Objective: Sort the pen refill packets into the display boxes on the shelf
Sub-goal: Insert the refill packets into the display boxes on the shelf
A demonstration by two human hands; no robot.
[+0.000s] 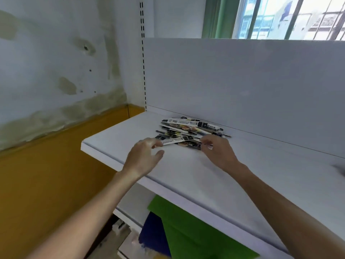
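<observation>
Leftmost, the left hand [143,155] curls its fingers at one end of the front refill packet [172,140], grip uncertain; the right hand [218,150] pinches the other end. Its long axis runs left-right between both hands, fronting the packet pile [192,126] on the white shelf [186,174]

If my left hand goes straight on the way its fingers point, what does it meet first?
The left hand would first meet the nearest packet at the front of the pile of refill packets; its fingertips look almost on it, though depth is unclear.
</observation>
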